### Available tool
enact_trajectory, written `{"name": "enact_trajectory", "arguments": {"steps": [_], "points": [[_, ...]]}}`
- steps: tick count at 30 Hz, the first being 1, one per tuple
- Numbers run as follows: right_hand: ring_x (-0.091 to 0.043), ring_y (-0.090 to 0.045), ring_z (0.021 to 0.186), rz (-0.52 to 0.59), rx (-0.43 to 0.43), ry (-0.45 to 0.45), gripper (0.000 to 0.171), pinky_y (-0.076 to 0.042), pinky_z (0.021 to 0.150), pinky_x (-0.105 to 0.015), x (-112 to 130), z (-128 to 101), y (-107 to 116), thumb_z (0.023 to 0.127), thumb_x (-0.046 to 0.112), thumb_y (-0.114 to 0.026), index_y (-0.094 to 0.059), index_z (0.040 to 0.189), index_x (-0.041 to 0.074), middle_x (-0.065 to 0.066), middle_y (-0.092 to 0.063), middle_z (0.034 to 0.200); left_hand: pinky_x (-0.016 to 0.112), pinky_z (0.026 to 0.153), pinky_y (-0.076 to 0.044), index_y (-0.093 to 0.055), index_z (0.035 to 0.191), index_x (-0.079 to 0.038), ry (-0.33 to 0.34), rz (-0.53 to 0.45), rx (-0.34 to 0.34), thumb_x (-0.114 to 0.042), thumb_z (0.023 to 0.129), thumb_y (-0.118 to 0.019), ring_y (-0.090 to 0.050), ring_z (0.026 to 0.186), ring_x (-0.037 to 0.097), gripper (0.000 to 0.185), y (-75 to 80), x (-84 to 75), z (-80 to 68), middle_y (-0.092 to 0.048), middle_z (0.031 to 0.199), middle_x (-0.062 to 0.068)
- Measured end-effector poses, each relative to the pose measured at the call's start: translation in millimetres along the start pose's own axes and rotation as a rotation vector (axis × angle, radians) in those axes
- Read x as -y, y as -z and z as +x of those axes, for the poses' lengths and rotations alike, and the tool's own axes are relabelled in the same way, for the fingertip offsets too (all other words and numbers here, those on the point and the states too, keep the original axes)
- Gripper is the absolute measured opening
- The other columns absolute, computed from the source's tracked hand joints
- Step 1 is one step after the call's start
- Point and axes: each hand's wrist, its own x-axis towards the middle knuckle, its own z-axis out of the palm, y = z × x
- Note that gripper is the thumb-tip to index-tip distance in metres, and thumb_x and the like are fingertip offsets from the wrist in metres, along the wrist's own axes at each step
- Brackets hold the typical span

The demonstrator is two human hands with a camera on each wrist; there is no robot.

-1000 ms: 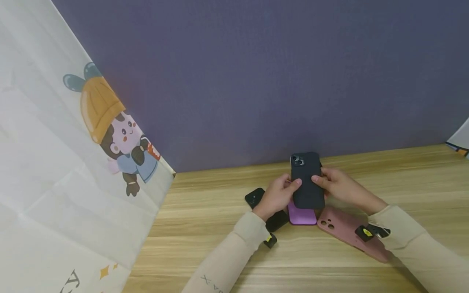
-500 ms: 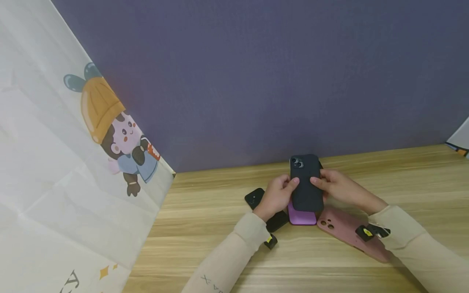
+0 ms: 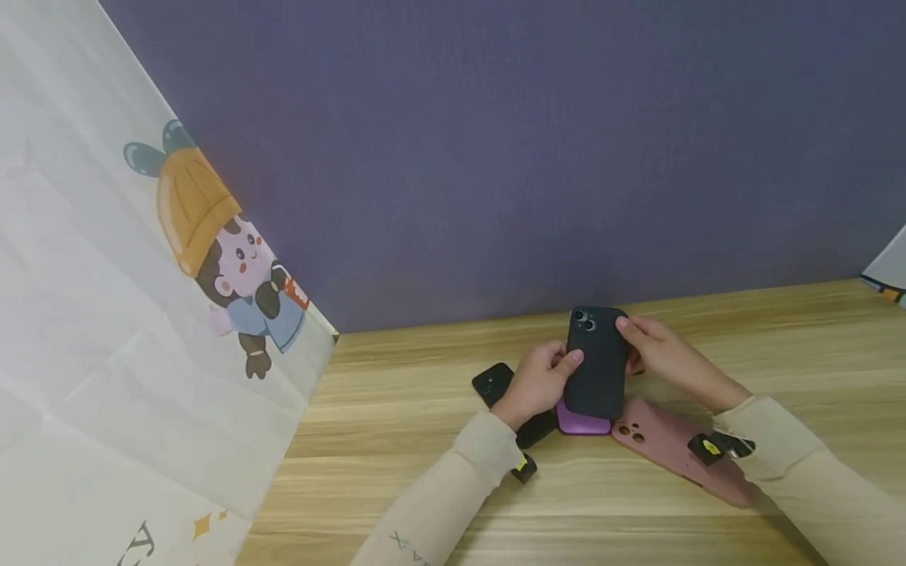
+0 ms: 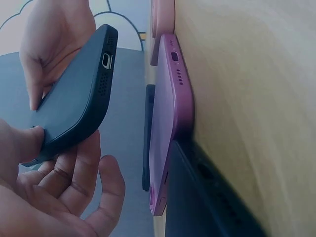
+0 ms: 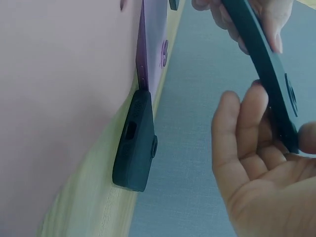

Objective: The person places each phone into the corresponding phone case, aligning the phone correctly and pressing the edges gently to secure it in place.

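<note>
Both hands hold a phone in a black case (image 3: pixel 596 369) over the table, its two-lens back facing up. My left hand (image 3: pixel 538 380) pinches its left edge, thumb on the back and fingers underneath. At the top right corner, my right hand (image 3: pixel 664 355) grips it with the thumb on the back. The left wrist view shows the bottom edge of the held phone (image 4: pixel 74 94) with its charging port. Below it lies a purple phone (image 3: pixel 583 419), partly covered in the head view. Left of that, a black phone (image 3: pixel 493 384) is partly hidden by my left hand.
A pink phone case (image 3: pixel 679 452) lies under my right wrist. Another dark phone (image 5: pixel 136 143) lies beside the purple one, mostly hidden in the head view. The wooden table (image 3: pixel 396 440) meets a dark blue panel (image 3: pixel 495 157) behind and a white printed sheet (image 3: pixel 92 330) at left.
My right thumb has moved from the middle of the held phone's right edge up to its top corner. The phone has shifted slightly toward me and tilted a little.
</note>
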Motion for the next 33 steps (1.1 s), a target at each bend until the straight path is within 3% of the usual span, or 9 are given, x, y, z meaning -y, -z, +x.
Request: {"name": "enact_trajectory", "arguments": {"steps": [10, 15, 33], "points": [[-0.013, -0.062, 0.073, 0.039, -0.053, 0.019, 0.051, -0.058, 0.068, -0.034, -1.0, 1.2, 1.8, 0.114, 0.034, -0.028, -0.052, 0.125, -0.009, -0.011, -0.06, 0.089, 0.02, 0.051, -0.036, -0.063, 0.089, -0.012, -0.009, 0.029, 0.013, -0.035, 0.107, -0.055, -0.046, 0.057, 0.004, 0.03, -0.4, -1.5, -0.4, -0.048, 0.063, -0.007], [-0.014, -0.06, 0.072, 0.075, -0.074, 0.043, 0.042, -0.058, 0.066, -0.034, -1.7, 0.8, 2.2, 0.114, 0.031, -0.031, -0.047, 0.123, -0.007, -0.01, -0.057, 0.089, 0.019, 0.052, -0.038, -0.063, 0.088, -0.011, -0.014, 0.039, 0.02, -0.034, 0.106, -0.056, -0.047, 0.058, 0.003, 0.03, -1.8, -1.3, -0.1, -0.05, 0.063, -0.007], [-0.012, -0.06, 0.07, 0.117, -0.103, 0.052, 0.038, -0.057, 0.063, -0.034, -1.0, 0.3, 3.1, 0.113, 0.028, -0.038, -0.053, 0.115, -0.007, 0.002, -0.059, 0.083, 0.019, 0.052, -0.038, -0.061, 0.09, -0.012, -0.014, 0.034, 0.058, -0.034, 0.106, -0.055, -0.046, 0.057, 0.004, 0.028, -2.6, 1.6, -1.3, -0.049, 0.064, -0.007]]}}
